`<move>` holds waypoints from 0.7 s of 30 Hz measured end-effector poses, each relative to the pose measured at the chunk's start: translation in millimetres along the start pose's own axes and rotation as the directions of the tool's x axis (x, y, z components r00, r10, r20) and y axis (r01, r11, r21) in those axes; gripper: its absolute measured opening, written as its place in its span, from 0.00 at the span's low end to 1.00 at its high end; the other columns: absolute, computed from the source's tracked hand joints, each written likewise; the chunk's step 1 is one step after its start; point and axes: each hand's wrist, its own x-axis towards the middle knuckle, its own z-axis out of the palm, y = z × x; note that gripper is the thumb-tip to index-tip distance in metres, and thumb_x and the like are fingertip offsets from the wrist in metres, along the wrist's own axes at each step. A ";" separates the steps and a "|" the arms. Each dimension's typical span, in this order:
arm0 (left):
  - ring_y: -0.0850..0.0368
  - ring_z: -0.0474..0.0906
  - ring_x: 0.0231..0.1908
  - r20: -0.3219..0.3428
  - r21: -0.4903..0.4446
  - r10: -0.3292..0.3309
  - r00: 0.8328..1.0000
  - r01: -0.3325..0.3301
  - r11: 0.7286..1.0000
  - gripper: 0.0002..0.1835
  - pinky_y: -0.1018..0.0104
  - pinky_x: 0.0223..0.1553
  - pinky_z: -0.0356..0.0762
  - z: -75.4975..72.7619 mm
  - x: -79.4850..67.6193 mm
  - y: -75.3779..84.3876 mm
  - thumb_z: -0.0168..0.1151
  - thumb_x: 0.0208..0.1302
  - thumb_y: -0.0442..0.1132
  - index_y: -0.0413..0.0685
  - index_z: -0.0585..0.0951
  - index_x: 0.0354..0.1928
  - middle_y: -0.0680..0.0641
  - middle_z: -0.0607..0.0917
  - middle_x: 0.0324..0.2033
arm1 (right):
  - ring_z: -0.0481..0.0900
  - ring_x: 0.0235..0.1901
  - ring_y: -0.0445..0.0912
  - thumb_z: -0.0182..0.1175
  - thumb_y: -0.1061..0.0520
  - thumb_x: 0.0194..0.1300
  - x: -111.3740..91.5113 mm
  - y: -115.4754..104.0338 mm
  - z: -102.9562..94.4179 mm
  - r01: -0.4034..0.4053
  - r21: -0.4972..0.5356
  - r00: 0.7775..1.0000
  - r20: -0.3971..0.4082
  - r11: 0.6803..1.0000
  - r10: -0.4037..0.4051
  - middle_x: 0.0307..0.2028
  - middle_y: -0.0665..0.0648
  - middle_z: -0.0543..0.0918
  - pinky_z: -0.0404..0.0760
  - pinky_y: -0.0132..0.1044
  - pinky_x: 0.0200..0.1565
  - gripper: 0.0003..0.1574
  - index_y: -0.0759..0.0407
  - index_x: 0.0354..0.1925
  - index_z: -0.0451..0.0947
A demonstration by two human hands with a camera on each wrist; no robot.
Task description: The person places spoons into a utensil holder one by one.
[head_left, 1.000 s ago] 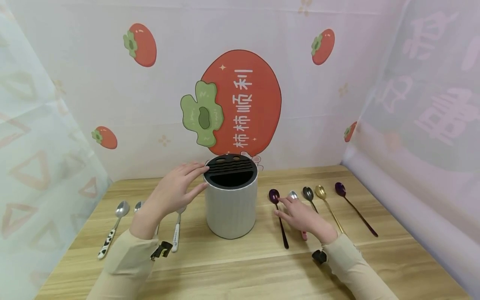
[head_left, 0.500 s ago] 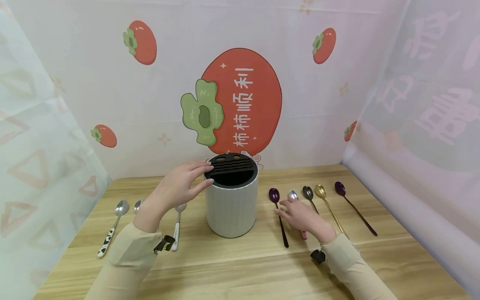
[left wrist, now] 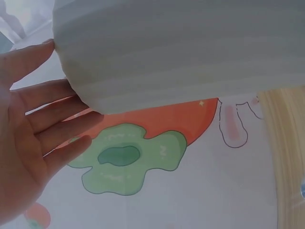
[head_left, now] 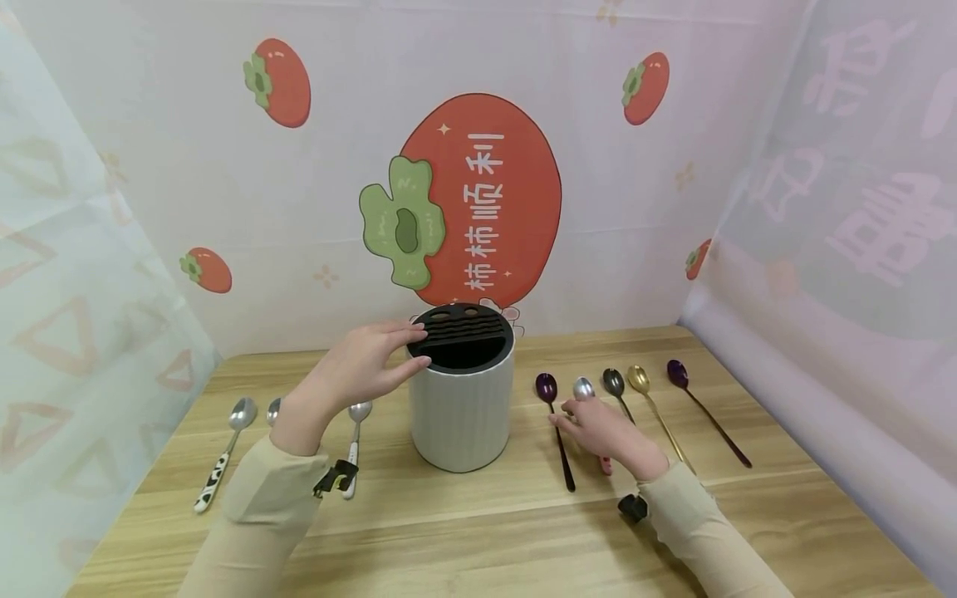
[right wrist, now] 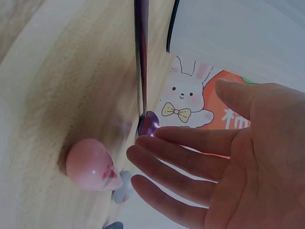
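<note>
A white ribbed utensil holder point(head_left: 460, 423) with a black slotted top point(head_left: 459, 330) stands mid-table. My left hand point(head_left: 357, 370) is at its left side, fingers extended, fingertips right at the upper rim. In the left wrist view, the left thumb and fingers point(left wrist: 55, 102) lie along the holder's rim end. My right hand point(head_left: 604, 428) hovers over a silver spoon point(head_left: 584, 387) with a pink handle, fingers loosely extended and nothing held. Left of that hand lies a purple spoon point(head_left: 547, 388) with a dark handle. The right wrist view shows the pink handle end point(right wrist: 90, 164) below the fingers.
To the right lie a black spoon point(head_left: 614, 382), a gold spoon point(head_left: 640, 380) and another purple spoon point(head_left: 678, 374). On the left are a cow-print-handled spoon point(head_left: 242, 414), a partly hidden spoon point(head_left: 274, 409) and a white-handled spoon point(head_left: 360, 413). Patterned cloth point(head_left: 149, 124) encloses the table.
My left hand has shifted slightly right, so its fingertips reach further over the holder's rim. The right hand stays nearly in place above the pink-handled spoon.
</note>
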 end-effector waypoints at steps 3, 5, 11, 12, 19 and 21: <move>0.49 0.74 0.60 0.015 -0.012 -0.007 1.000 0.008 1.000 0.25 0.52 0.61 0.71 -1.5 1.6 0.9 0.58 0.64 0.54 0.45 0.79 0.56 0.47 0.80 0.56 | 0.82 0.37 0.51 0.51 0.44 0.70 1.3 1.2 -0.1 -0.009 0.002 1.000 0.010 1.000 0.009 0.45 0.65 0.82 0.82 0.48 0.42 0.28 0.67 0.50 0.78; 0.49 0.73 0.61 0.025 -0.022 -0.011 1.000 0.012 1.000 0.25 0.51 0.61 0.71 -2.4 2.1 1.2 0.58 0.64 0.54 0.46 0.79 0.57 0.47 0.80 0.56 | 0.80 0.33 0.48 0.52 0.44 0.70 2.5 2.0 0.6 -0.021 0.006 1.000 0.019 1.000 0.021 0.43 0.63 0.82 0.81 0.44 0.38 0.27 0.66 0.49 0.78; 0.49 0.71 0.62 0.046 -0.071 -0.018 0.999 0.022 0.997 0.25 0.50 0.62 0.69 -4.1 1.4 0.6 0.58 0.64 0.53 0.47 0.78 0.58 0.48 0.79 0.58 | 0.74 0.27 0.43 0.54 0.46 0.69 7.1 4.4 3.2 -0.037 0.001 0.999 0.030 0.999 0.037 0.37 0.59 0.81 0.76 0.38 0.31 0.23 0.64 0.45 0.80; 0.49 0.71 0.62 0.048 -0.079 -0.020 0.999 0.024 0.997 0.25 0.50 0.62 0.69 -4.4 1.2 0.5 0.59 0.64 0.53 0.47 0.78 0.57 0.49 0.79 0.58 | 0.74 0.27 0.43 0.54 0.46 0.69 7.9 4.9 3.6 -0.036 -0.003 0.999 0.031 0.999 0.037 0.38 0.59 0.81 0.76 0.37 0.31 0.23 0.65 0.45 0.80; 0.51 0.71 0.63 0.053 -0.093 -0.016 0.998 0.020 0.995 0.24 0.51 0.62 0.69 -4.3 1.8 -0.7 0.59 0.64 0.53 0.48 0.79 0.57 0.51 0.79 0.58 | 0.73 0.25 0.42 0.56 0.48 0.67 12.6 5.5 6.2 -0.021 0.005 0.999 0.031 1.000 0.021 0.33 0.56 0.81 0.74 0.35 0.29 0.20 0.65 0.42 0.81; 0.51 0.71 0.62 0.052 -0.103 -0.013 0.999 0.018 0.995 0.23 0.51 0.62 0.70 -4.5 2.4 -0.7 0.60 0.64 0.52 0.48 0.79 0.56 0.51 0.80 0.57 | 0.71 0.23 0.42 0.57 0.50 0.67 14.0 5.6 6.7 -0.004 0.014 1.000 0.031 1.000 0.004 0.29 0.55 0.79 0.72 0.33 0.26 0.18 0.65 0.40 0.81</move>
